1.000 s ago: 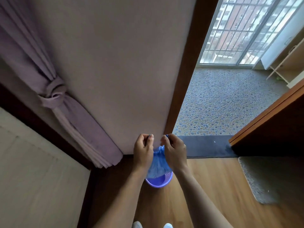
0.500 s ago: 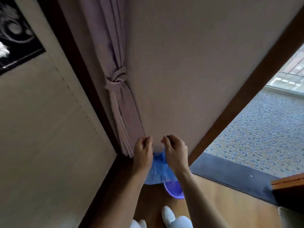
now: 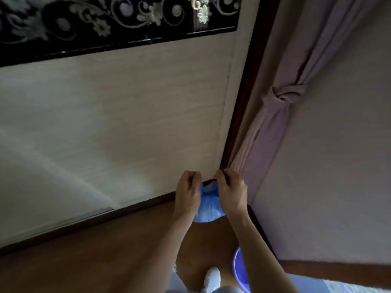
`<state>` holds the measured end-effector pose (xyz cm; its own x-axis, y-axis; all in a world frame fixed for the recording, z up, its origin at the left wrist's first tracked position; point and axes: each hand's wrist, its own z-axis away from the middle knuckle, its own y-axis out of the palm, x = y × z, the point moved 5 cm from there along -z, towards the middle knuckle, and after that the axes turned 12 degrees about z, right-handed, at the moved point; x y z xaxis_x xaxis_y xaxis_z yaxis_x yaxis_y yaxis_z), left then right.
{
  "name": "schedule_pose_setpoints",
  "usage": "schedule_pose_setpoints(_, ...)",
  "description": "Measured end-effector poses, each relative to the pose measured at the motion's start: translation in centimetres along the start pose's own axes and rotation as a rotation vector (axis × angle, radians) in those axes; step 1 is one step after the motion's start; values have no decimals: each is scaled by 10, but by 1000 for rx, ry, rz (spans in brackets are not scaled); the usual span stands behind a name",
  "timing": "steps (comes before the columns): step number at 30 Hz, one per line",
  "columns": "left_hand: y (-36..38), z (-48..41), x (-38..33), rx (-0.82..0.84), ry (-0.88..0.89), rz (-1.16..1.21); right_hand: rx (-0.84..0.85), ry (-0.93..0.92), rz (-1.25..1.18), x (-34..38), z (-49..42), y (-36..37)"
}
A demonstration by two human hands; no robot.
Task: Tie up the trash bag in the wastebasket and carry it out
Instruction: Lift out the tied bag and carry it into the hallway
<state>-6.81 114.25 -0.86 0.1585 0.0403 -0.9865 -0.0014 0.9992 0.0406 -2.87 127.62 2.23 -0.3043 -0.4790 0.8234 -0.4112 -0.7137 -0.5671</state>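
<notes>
A blue trash bag (image 3: 208,208) hangs in the air between my two hands, clear of the floor. My left hand (image 3: 188,192) grips its gathered top on the left side. On the right side my right hand (image 3: 231,192) pinches the same bunched top. Both fists are closed on the plastic, close together. The purple wastebasket (image 3: 240,269) stands on the wooden floor at the lower right, partly hidden behind my right forearm, with no bag over its rim.
A pale panelled wall (image 3: 118,127) with a black floral band fills the left. A tied mauve curtain (image 3: 273,115) hangs by the dark door frame. My white shoe (image 3: 211,278) stands on the brown wooden floor (image 3: 105,261).
The view has swung left, away from the balcony doorway toward the panelled wall. The bag has come out of the wastebasket, which now sits below and to the right of it.
</notes>
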Motion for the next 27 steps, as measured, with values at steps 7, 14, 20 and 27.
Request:
schedule_pose_setpoints(7, -104, 44, -5, -343, 27, 81, 285, -176, -14, 50, 36, 75)
schedule_pose_setpoints(14, -222, 126, -4, -709, 72, 55, 589, -350, 27, 95, 128, 161)
schedule_pose_setpoints(20, -302, 222, 9, -949, 95, 143, 811, -475, 82, 120, 240, 211)
schedule_pose_setpoints(27, -390, 355, 26, -1202, 113, 318, 1009, -616, 58, 146, 388, 240)
